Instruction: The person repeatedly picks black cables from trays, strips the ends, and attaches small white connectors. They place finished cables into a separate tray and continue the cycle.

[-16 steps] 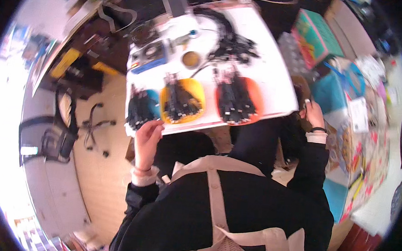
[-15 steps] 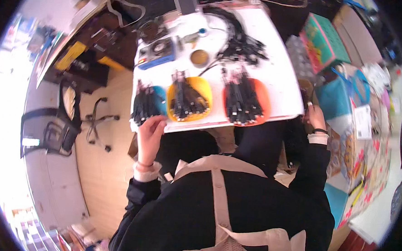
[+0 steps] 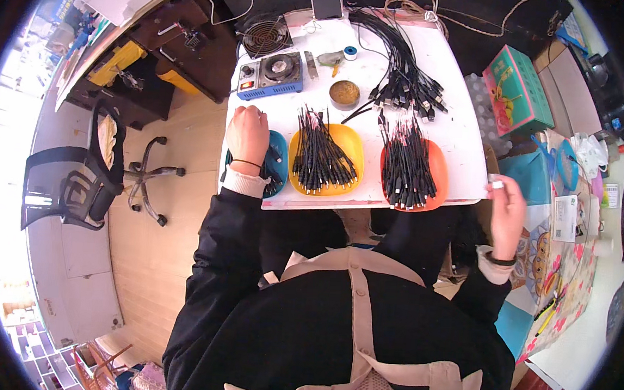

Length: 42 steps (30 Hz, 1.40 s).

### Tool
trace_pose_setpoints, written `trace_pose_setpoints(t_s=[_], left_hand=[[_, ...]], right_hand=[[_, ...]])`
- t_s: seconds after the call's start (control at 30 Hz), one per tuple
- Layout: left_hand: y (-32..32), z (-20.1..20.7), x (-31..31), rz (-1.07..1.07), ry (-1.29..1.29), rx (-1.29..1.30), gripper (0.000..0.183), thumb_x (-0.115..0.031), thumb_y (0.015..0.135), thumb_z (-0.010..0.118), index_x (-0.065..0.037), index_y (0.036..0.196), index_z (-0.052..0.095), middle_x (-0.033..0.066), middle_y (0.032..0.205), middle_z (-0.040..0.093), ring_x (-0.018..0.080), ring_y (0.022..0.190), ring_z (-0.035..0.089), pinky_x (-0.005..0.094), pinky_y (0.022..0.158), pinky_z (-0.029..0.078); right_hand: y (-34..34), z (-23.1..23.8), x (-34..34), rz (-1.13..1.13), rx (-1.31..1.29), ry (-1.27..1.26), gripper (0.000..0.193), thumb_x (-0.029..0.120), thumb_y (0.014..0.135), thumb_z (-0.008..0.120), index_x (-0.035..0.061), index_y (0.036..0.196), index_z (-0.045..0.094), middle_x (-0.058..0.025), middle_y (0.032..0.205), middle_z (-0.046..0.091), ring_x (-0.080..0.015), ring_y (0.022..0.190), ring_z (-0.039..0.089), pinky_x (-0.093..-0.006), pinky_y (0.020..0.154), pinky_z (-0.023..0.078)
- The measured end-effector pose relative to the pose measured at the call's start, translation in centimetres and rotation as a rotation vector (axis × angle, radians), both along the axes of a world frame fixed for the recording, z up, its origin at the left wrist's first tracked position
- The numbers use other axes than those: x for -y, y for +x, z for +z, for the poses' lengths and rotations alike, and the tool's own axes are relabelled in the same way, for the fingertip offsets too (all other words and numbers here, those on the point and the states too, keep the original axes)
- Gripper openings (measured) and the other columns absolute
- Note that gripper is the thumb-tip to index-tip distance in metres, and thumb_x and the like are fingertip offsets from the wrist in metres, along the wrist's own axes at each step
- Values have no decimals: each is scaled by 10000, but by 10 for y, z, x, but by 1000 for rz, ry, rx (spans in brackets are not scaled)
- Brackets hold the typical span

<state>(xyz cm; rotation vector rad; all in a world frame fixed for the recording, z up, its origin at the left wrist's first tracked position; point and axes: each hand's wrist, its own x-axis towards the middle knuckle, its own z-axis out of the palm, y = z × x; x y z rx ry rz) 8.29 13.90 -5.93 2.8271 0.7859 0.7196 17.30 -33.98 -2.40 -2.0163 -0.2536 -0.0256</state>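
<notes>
Handle the short black cables [image 3: 275,158] in the teal bowl [image 3: 286,162] singly: grip one by its sleeve, clear of the fine pinkish ends that show in the neighbouring bowls, and lift it straight so that adjacent leads are not dragged out. Keep all plugs facing the near edge, as the bundle [image 3: 326,160] in the yellow bowl [image 3: 348,135] is arranged. The teal bowl lies beneath the left hand [image 3: 248,135], which covers its left and far parts; the left fingers are bent, and whether they are clamped on a cable cannot be made out. The right hand [image 3: 507,209] is well apart from the left, just beyond the right near corner of the bench [image 3: 459,150]; its fingers are curled, with a small white piece [image 3: 496,183] at the tips, and its grip cannot be confirmed. Right of the yellow bowl stands the orange bowl [image 3: 438,166], also loaded. Behind the bowls are a round tin [image 3: 345,94] with amber contents, a loose cable hank [image 3: 406,80] and a blue heating unit [image 3: 279,73]; treat the unit as hot and route the left forearm clear.
</notes>
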Motion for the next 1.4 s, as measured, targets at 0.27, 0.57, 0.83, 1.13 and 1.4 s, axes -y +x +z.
trace_pose_setpoints(t_s=[0.27, 0.57, 0.83, 1.13, 1.4], left_hand=[[-2, 5, -1, -45, -300, 74, 114, -149, 766, 696, -40, 800, 704, 133, 690, 636, 301, 669, 632, 385, 635, 500], [-44, 74, 54, -202, -525, 497, 73, -55, 779, 722, -9, 798, 668, -27, 613, 444, 58, 560, 386, 218, 502, 329], [-76, 111, 116, -370, -613, 488, 83, -4, 740, 721, -26, 787, 656, 13, 632, 457, 100, 556, 424, 247, 497, 348], [-89, 104, 134, -599, -1063, 578, 99, -21, 849, 647, -4, 943, 621, 0, 697, 566, 68, 589, 505, 186, 492, 373], [-107, 102, 139, -686, -1938, 582, 97, -35, 940, 541, 34, 983, 595, 66, 732, 610, 42, 495, 380, 174, 452, 284]], right_hand=[[-41, 33, -155, 553, -90, -10, 154, -5, 883, 555, -16, 1028, 607, -35, 831, 635, -64, 675, 579, -203, 599, 449], [-54, 53, -201, 660, -25, 89, 144, 17, 901, 563, -12, 1036, 604, -27, 872, 654, -32, 673, 544, -184, 592, 426], [-61, 65, -230, 727, -124, 463, 180, 63, 898, 626, -19, 1057, 605, -27, 917, 655, -47, 792, 590, -214, 699, 496], [-79, 78, -215, 792, -172, 508, 106, 37, 888, 633, -32, 967, 619, -25, 849, 657, -59, 774, 627, -204, 675, 508], [-83, 77, -205, 788, -369, 660, 126, 25, 880, 641, -25, 990, 611, -46, 892, 646, -100, 835, 629, -228, 762, 511]])
